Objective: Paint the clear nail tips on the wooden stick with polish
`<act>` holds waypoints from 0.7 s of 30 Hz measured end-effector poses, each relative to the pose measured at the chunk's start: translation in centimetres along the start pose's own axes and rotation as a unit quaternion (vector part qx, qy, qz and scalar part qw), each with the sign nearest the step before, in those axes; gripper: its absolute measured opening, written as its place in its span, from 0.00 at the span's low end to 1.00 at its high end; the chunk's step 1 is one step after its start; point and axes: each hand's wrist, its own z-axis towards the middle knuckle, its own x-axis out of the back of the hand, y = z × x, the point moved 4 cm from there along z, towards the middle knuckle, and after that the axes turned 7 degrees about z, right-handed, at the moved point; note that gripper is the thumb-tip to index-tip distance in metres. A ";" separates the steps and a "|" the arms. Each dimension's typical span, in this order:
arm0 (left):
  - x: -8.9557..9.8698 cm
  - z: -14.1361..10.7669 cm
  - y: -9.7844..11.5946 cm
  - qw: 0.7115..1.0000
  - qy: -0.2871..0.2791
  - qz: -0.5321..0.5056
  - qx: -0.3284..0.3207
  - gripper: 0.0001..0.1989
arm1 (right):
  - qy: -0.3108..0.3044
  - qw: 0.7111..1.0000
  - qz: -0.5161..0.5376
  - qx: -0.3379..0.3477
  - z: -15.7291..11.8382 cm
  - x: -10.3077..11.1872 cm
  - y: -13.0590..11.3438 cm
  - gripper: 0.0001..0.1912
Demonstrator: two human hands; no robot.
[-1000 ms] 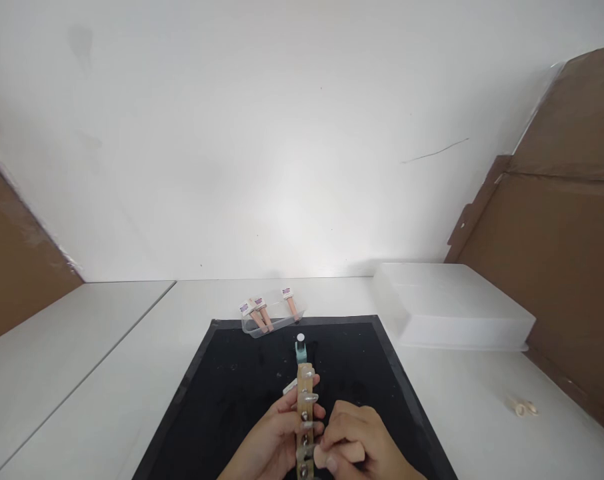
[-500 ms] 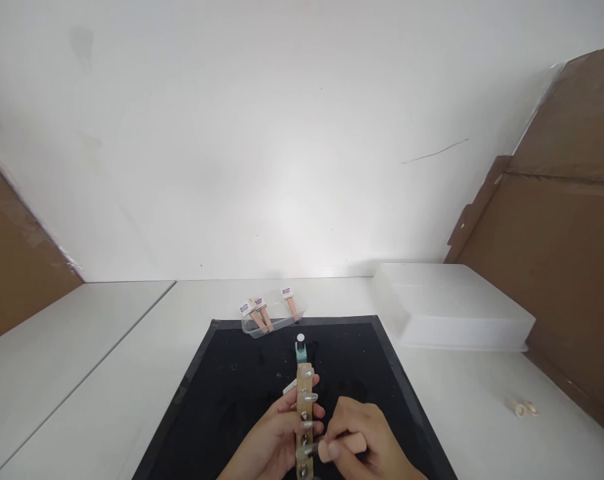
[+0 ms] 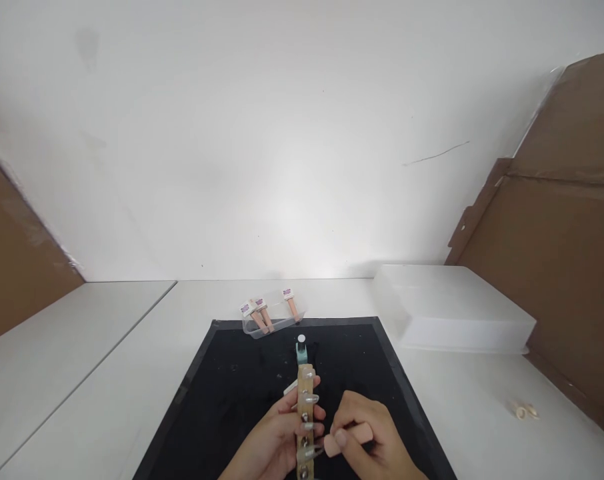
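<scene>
My left hand (image 3: 277,433) is wrapped round a narrow wooden strip (image 3: 306,407) that stands lengthwise over the black mat. Clear nail tips (image 3: 309,453) and round metal studs sit along the strip. In my right hand (image 3: 369,433) is a small pink block (image 3: 349,440), pinched between thumb and fingers, its left end close beside the lowest visible nail tip. Whether the two touch is too small to tell. Just beyond the strip's far end is a teal bottle (image 3: 301,351) with a dark and white top. A small white piece lies partly hidden behind my left fingers.
A clear tray (image 3: 275,327) with pink-handled, white-labelled pieces lies at the far edge of the black mat (image 3: 222,373). A white box (image 3: 462,307) stands at the right, with small beige rings (image 3: 521,413) nearer. Brown cardboard (image 3: 557,267) borders the right side.
My right hand has shifted slightly right and up with the pink block, whose end has moved off the strip. My left hand and the strip are almost unmoved.
</scene>
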 end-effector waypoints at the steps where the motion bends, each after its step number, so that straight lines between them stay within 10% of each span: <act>1: 0.0 0.0 0.0 1.000 0.000 0.000 -0.002 0.32 | 0.000 1.000 -0.002 -0.002 0.0 0.0 0.0 0.08; 21: 0.2 0.0 -0.2 1.000 0.016 0.009 -0.001 0.36 | -0.020 1.000 0.009 -0.011 0.1 -0.1 0.1 0.07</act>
